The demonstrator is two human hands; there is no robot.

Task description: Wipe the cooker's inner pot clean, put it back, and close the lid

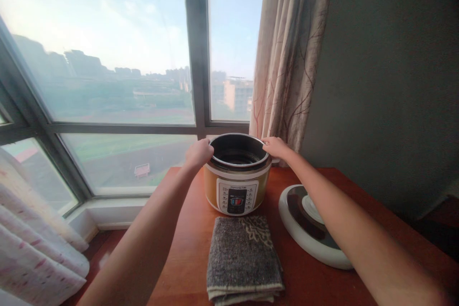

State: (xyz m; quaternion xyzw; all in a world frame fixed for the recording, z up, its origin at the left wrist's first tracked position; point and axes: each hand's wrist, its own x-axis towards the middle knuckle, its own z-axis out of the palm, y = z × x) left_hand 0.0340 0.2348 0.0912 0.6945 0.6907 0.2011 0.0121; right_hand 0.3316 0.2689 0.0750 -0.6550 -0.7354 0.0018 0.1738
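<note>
Head view, both arms stretched forward over a reddish-brown wooden surface. Left hand curled over the left rim of the inner pot, fingers closed on the edge. Right hand gripping the right rim the same way, fingers hooked over the lip. Inner pot dark, sitting inside the yellow-and-white pressure cooker, rim raised just above the cooker body; cannot tell whether fully seated or slightly lifted. Cooker upright at the far middle of the surface, control panel facing the camera. Lid off: white round lid lying flat on the surface to the right of the cooker, partly hidden under the right forearm. Folded grey cloth with a pale pattern near its far edge, lying just in front of the cooker, close to its base. Large window behind, hazy buildings and green field outside. Beige patterned curtain hanging at the right of the window, grey wall beyond it. Pale fabric with pink marks at lower left.
</note>
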